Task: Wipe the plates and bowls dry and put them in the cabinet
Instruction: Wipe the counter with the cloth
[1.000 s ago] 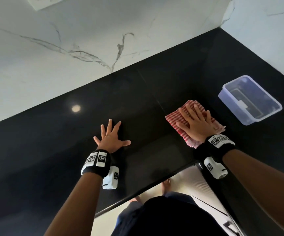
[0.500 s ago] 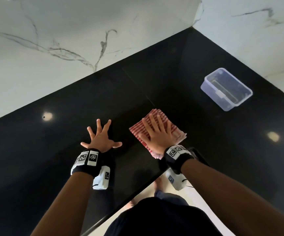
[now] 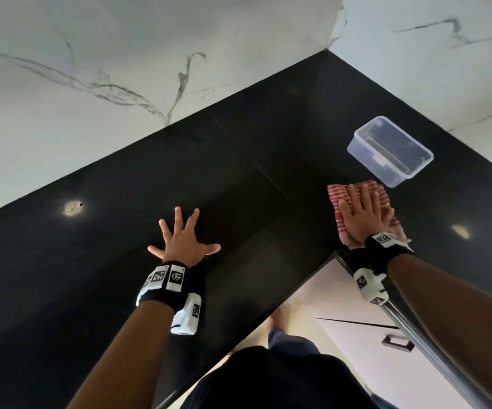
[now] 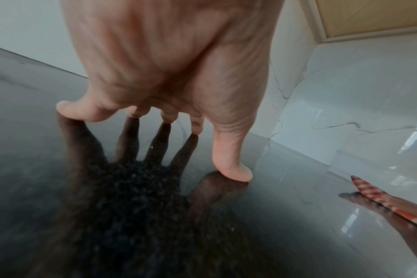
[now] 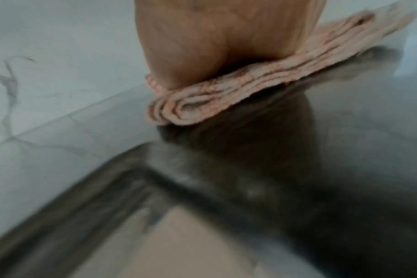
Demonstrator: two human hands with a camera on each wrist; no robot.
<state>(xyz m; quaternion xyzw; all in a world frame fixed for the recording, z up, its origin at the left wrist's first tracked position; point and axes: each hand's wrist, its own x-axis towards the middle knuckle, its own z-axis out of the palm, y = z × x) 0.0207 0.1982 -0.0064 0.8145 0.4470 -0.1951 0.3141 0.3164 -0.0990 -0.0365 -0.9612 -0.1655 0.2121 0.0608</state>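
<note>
My right hand [image 3: 364, 214] lies flat with straight fingers on a folded red-and-white checked cloth [image 3: 339, 193] and presses it on the glossy black counter [image 3: 238, 178]. The right wrist view shows the folded cloth [image 5: 226, 96] under my palm [image 5: 226, 33], blurred. My left hand [image 3: 184, 242] rests on the counter with its fingers spread and nothing under it; in the left wrist view its fingertips [image 4: 233, 173] touch the shiny counter [image 4: 60, 169], and the cloth [image 4: 388, 201] shows at the right edge. No plate, bowl or cabinet interior is in view.
A clear plastic container [image 3: 390, 150] stands just beyond the cloth, near the back right marble wall [image 3: 445, 69]. The counter is L-shaped, with its inner corner edge [image 3: 331, 256] by my right wrist. Below it are light drawer fronts with a dark handle [image 3: 398, 342].
My right hand has slid the cloth to the right across the counter, from beside the left hand to just short of the plastic container. The left hand stays spread in place.
</note>
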